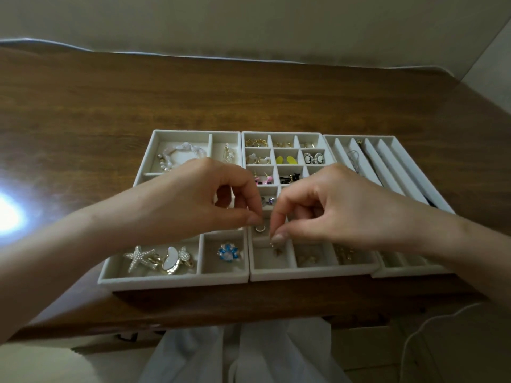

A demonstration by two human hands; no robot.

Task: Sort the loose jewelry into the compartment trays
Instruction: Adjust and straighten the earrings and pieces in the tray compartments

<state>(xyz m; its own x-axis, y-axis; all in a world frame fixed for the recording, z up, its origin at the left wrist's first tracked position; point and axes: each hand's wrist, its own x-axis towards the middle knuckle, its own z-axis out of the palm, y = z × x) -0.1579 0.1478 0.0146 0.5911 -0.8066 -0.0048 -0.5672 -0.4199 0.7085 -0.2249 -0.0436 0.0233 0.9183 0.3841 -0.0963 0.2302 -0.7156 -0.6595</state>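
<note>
Three grey felt compartment trays sit side by side on the wooden table: a left tray [177, 280], a middle tray [309, 273] with many small cells, and a right tray [409, 272] with long slots. My left hand [199, 200] pinches a small silver ring [260, 228] between thumb and forefinger above the middle tray. My right hand [340, 208] pinches a tiny gold piece [277, 248] at its fingertips, just over a front cell. Both hands nearly touch.
The left tray holds a pearl bracelet [179, 154], a starfish clip [138, 257], a shell clip [172, 261] and a blue flower brooch [228, 252]. Earrings fill several middle cells. A bright glare [8, 214] lies on the table at left. A white cable [431, 322] hangs lower right.
</note>
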